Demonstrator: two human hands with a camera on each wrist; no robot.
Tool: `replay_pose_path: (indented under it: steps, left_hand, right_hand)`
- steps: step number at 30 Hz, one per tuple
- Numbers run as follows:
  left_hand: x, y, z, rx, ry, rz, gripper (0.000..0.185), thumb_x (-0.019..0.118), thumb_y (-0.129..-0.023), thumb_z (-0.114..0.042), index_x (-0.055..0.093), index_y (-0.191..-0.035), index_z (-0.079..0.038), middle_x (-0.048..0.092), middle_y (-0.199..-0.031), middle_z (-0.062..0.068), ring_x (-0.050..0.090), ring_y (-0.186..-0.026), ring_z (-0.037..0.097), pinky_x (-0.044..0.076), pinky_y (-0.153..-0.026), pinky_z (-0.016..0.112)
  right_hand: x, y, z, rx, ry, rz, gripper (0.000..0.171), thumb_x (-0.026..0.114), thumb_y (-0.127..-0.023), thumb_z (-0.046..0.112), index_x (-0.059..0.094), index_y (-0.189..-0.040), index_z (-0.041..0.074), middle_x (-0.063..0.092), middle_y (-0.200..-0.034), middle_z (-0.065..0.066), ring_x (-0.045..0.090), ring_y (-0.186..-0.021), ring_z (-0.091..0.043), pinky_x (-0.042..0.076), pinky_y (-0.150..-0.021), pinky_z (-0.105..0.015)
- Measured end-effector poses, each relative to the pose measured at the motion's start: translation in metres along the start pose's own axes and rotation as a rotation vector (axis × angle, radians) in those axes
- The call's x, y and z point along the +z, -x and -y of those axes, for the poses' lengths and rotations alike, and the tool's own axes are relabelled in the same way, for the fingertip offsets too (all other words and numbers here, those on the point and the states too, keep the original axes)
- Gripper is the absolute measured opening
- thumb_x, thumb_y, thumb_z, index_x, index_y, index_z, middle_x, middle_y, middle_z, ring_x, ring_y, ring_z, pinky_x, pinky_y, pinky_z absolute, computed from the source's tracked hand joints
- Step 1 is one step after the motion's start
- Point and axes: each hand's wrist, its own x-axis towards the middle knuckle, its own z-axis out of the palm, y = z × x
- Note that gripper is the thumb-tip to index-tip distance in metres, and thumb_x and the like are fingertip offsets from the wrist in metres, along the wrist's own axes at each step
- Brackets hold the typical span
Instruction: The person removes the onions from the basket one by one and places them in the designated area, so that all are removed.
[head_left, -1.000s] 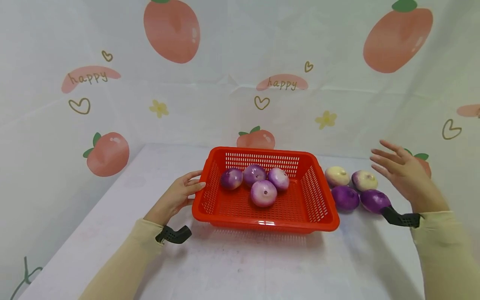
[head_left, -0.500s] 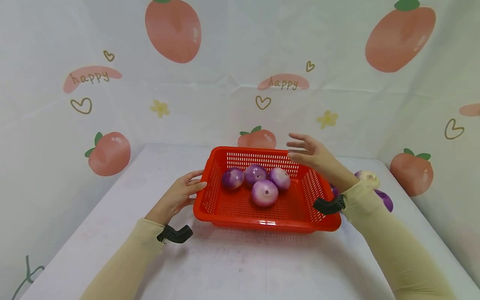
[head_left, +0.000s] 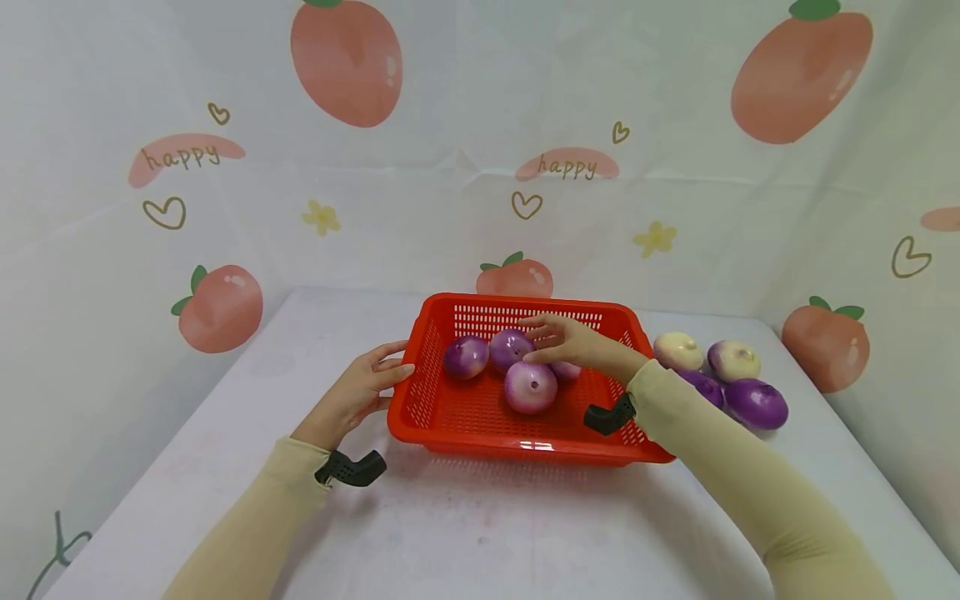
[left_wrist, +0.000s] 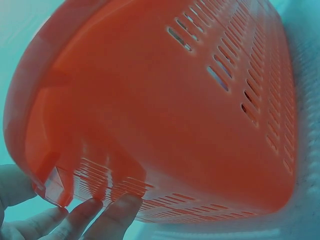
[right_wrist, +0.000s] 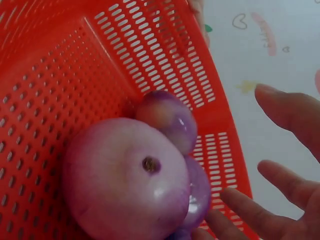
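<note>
A red perforated basket (head_left: 480, 429) stands on the white table and holds several purple onions (head_left: 529, 387). My left hand (head_left: 360, 387) rests against the basket's left rim, fingers straight; in the left wrist view its fingertips (left_wrist: 117, 212) touch the basket's wall (left_wrist: 165, 115). My right hand (head_left: 561, 342) reaches into the basket with fingers spread, hovering over the onions at the back and hiding most of one. In the right wrist view its fingers (right_wrist: 260, 207) are spread beside a large pale onion (right_wrist: 127, 180) and a smaller one (right_wrist: 167, 117). It holds nothing.
Several more onions lie on the table right of the basket: a pale one (head_left: 677, 350), another pale one (head_left: 733, 360), a dark purple one (head_left: 755, 402). A printed fruit backdrop (head_left: 480, 150) closes in the table at the back and sides.
My right hand came from above the loose onions on the right, moved left and dropped down into the basket over the onions there. The left hand stayed on the rim.
</note>
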Motion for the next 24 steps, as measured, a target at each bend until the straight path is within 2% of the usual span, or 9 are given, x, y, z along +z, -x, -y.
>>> replay_pose_path:
  steps: [9, 16, 24]
  left_hand:
    - [0.000, 0.001, -0.001, 0.002, -0.009, -0.003, 0.066, 0.059, -0.097, -0.024, 0.027, -0.153, -0.013, 0.045, -0.146, 0.022, 0.062, -0.109, 0.021, 0.056, -0.087, 0.044]
    - [0.000, 0.001, -0.001, 0.002, -0.005, -0.002, 0.065, 0.059, -0.097, -0.023, 0.027, -0.153, -0.013, 0.045, -0.145, 0.022, 0.062, -0.108, 0.020, 0.056, -0.087, 0.044]
    - [0.000, 0.000, 0.000, 0.005, -0.004, 0.002, 0.065, 0.059, -0.097, -0.023, 0.027, -0.152, -0.012, 0.045, -0.145, 0.022, 0.063, -0.106, 0.020, 0.056, -0.086, 0.045]
  right_hand:
    - [0.002, -0.005, -0.013, -0.028, 0.017, 0.178, 0.064, 0.067, -0.090, 0.012, 0.038, -0.145, 0.001, 0.044, -0.146, -0.022, 0.039, -0.137, -0.038, 0.037, -0.111, -0.051]
    - [0.008, -0.006, -0.018, 0.045, 0.188, 0.174, 0.062, 0.073, -0.086, 0.022, 0.049, -0.141, 0.009, 0.051, -0.141, -0.013, 0.046, -0.130, -0.030, 0.038, -0.111, -0.046]
    - [0.012, -0.006, -0.023, 0.127, 0.270, 0.206, 0.063, 0.073, -0.084, 0.028, 0.049, -0.140, 0.010, 0.053, -0.135, -0.010, 0.048, -0.125, -0.027, 0.036, -0.112, -0.048]
